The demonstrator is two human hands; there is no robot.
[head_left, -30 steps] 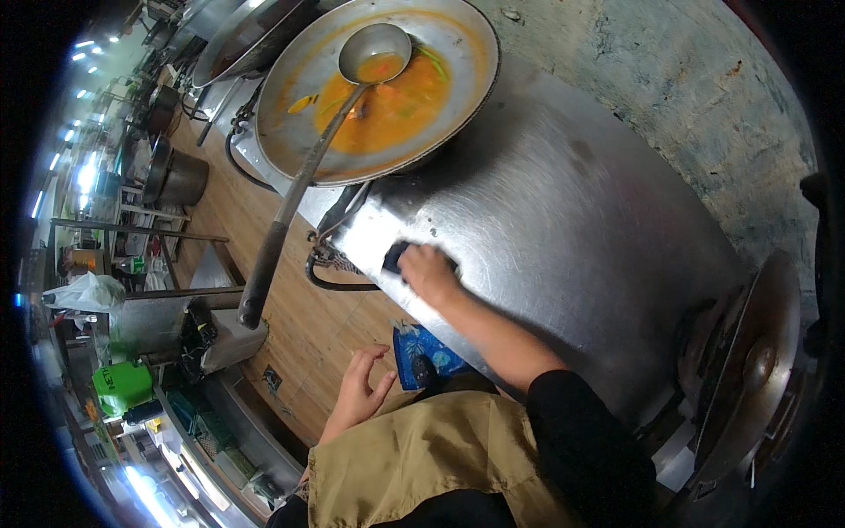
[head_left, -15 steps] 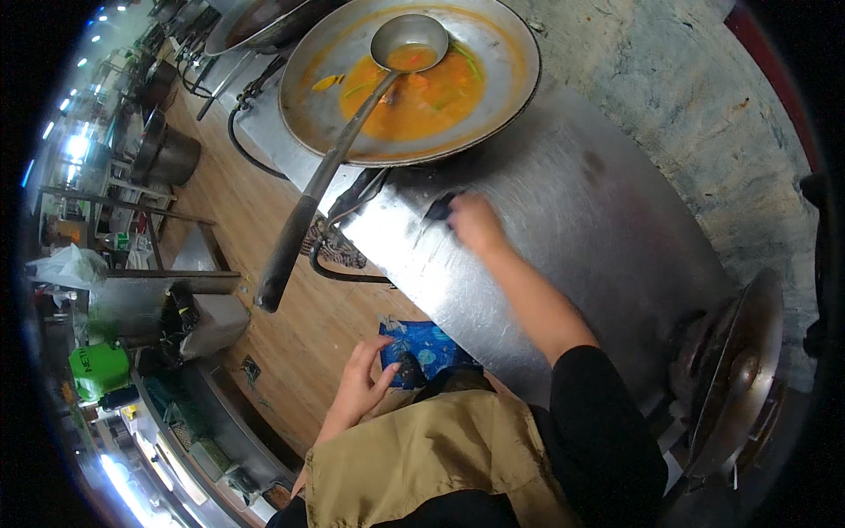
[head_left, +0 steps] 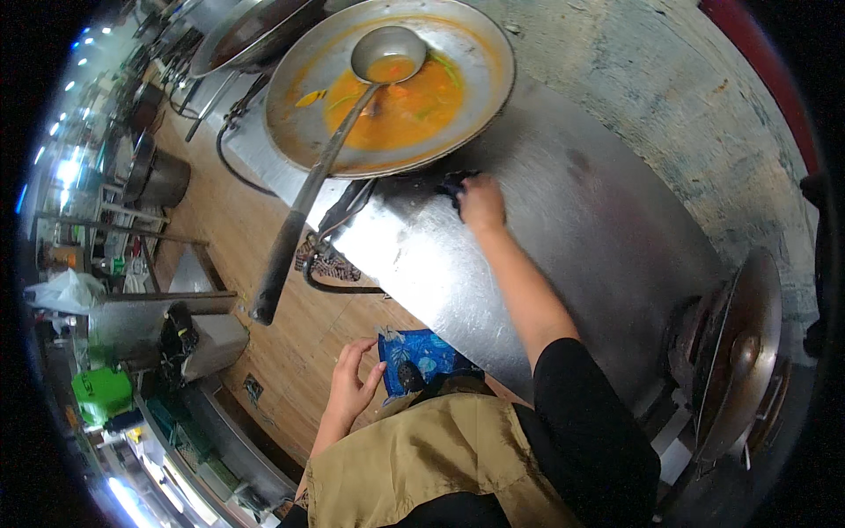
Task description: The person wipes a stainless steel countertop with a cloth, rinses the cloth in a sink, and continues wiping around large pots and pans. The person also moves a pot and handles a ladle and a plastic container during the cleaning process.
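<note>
My right hand (head_left: 481,203) is closed on a crumpled dark cloth (head_left: 453,185), pressed to the shiny steel counter (head_left: 572,238) just below the wok's rim. The wide metal wok (head_left: 488,88) holds orange broth (head_left: 414,114) with green and yellow bits in it. A long-handled ladle (head_left: 387,55) rests with its bowl in the wok, and its dark handle (head_left: 286,255) sticks out past the counter's edge. My left hand (head_left: 352,383) hangs beside my body over the floor, fingers apart, with nothing in it.
A second wok (head_left: 744,352) tilts at the right end of the counter. Another pan (head_left: 255,35) sits at the far left. A black hose (head_left: 330,286) loops off the counter's edge. A blue patterned mat (head_left: 427,352) lies on the wood-look floor (head_left: 290,370). The rough wall (head_left: 634,79) stands behind.
My right hand has slid the cloth a little to the right and farther away along the counter, toward the wok. My left hand stays low at my side. The view has shifted slightly.
</note>
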